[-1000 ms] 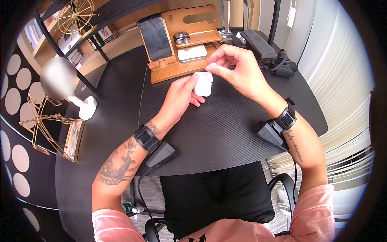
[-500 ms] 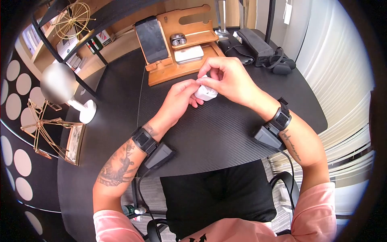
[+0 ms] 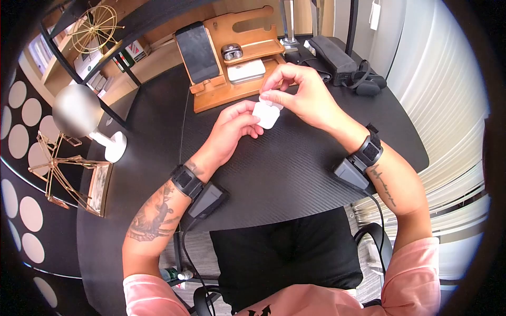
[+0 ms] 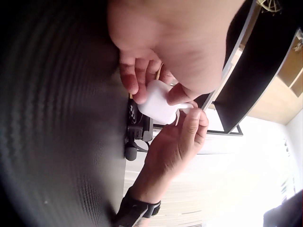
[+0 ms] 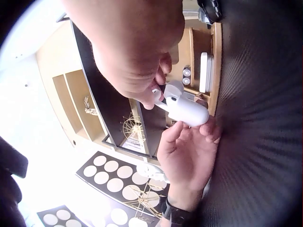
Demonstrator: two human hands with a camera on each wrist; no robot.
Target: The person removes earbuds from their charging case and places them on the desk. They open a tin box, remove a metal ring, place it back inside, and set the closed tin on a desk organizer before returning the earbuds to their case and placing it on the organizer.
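Since half a second ago your right hand [image 3: 300, 92] has lifted off the white earbud case [image 3: 266, 115], now pinching at its lid end. Your left hand [image 3: 234, 124] grips the case above the desk [image 3: 274, 168], long axis pointing toward the right fingers.

A small white earbud case [image 3: 266, 115] against a black desk [image 3: 295, 168] with a fine carbon-weave pattern. Behind it, a warm honey-brown wooden stand [image 3: 232, 79] carries a black phone [image 3: 197, 51] and a white box [image 3: 246, 70]. A silver globe lamp [image 3: 76, 111] on a white base. Gold wire ornaments [image 3: 97, 26] — thin spokes. Black wall panel with pale cream dots [image 3: 18, 131]. Pink sleeves [image 3: 411, 279] — black wrist straps [image 3: 369, 152].
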